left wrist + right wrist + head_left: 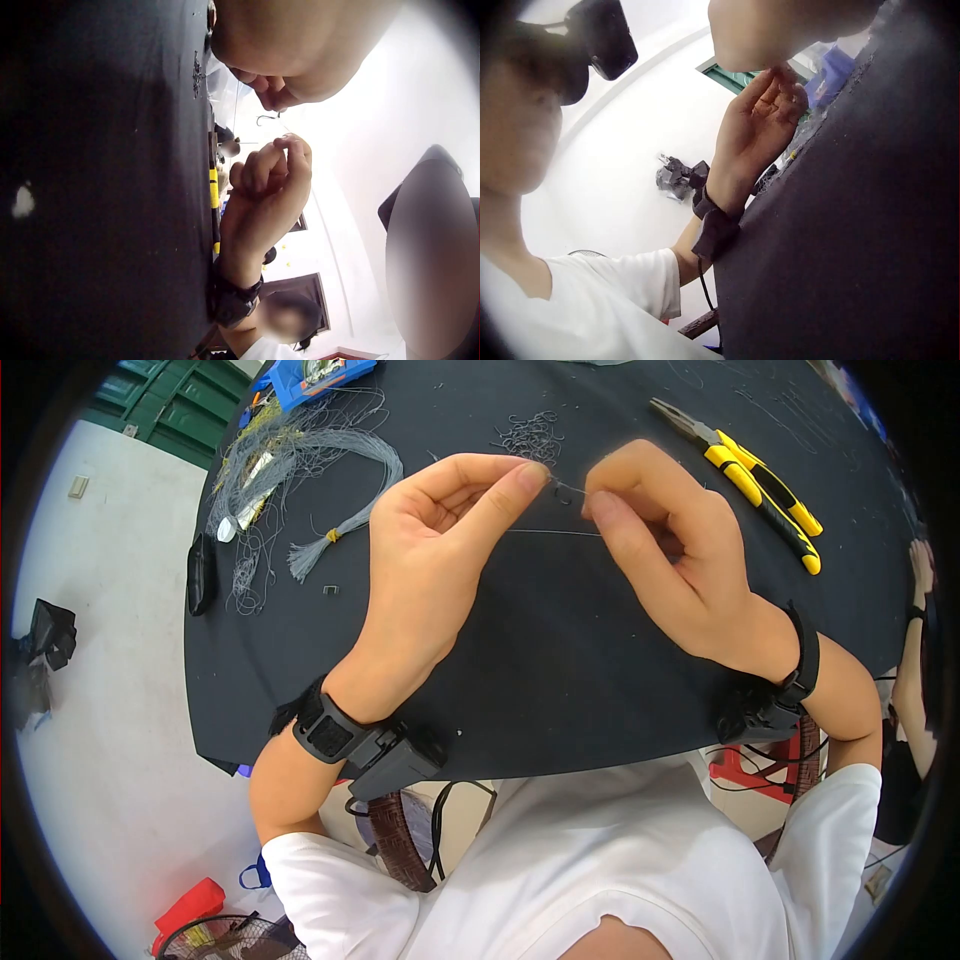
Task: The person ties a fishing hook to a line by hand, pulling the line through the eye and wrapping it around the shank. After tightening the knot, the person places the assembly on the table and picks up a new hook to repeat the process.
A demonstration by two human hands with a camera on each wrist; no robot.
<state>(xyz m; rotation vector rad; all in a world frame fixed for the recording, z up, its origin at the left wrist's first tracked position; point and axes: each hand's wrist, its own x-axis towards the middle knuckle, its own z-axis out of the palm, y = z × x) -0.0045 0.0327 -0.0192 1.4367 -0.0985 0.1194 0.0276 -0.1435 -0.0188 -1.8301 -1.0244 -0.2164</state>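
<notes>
Above the black tabletop (560, 660), the left hand (425, 560) pinches the end of a small fish hook (262, 118) between thumb and forefinger, its bend hanging free. Facing it, the right hand (675, 550) has thumb and forefinger together on a thin fishing line (574, 488) that spans the short gap between the hands. A pale strand of line (555, 533) also runs lower down, between the two hands. The other fingers of both hands are curled in. Just beyond the fingertips lies a pile of dark hooks (530, 435).
Yellow-and-black pliers (765, 495) lie at the right. On the left are a tied bundle of clear line (375, 455), a black case (201, 575) and a small staple-like piece (330, 590). A blue box (315, 380) stands at the back left. Loose strands (775, 415) lie far right.
</notes>
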